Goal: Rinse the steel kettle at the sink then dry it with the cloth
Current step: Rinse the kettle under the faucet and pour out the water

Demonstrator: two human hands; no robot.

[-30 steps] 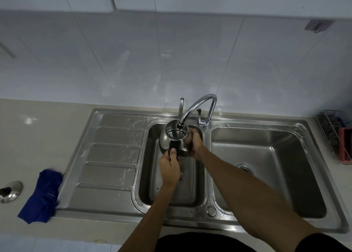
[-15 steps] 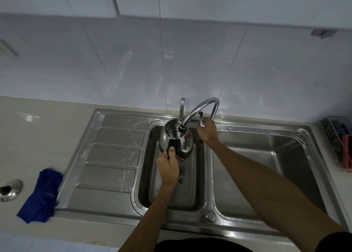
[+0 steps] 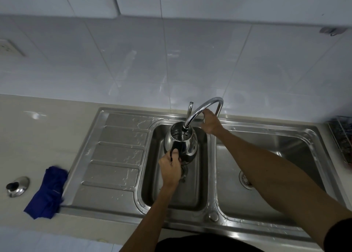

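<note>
At the far left edge of the frame I see the kettle lid [image 3: 17,187] lying on the counter [image 3: 47,133], its black knob up, and just right of it the blue cloth [image 3: 46,192] crumpled at the edge of the drainboard [image 3: 118,152], touched by neither hand. So drying has not begun, as I judge it.

Moving toward the centre, my left hand [image 3: 171,168] is curled tight around the kettle's black handle [image 3: 176,148], fingers wrapped and closed on it. It holds the steel kettle [image 3: 181,145] upright over the left basin of the double sink [image 3: 213,175], lifted off the basin floor, its open mouth directly under the faucet spout [image 3: 202,108]. I cannot tell whether water is running; no stream is plain to me, though the inside glints as if wet.

Just right of centre, my right hand [image 3: 210,123] reaches behind the arched spout to the tap's base, fingers bent around something there, probably the lever, which the hand hides. Whether it truly grips it I cannot say.

The right basin holds nothing but its drain [image 3: 245,180]. I reckon the rinse is in hand; emptying and wiping remain.
</note>
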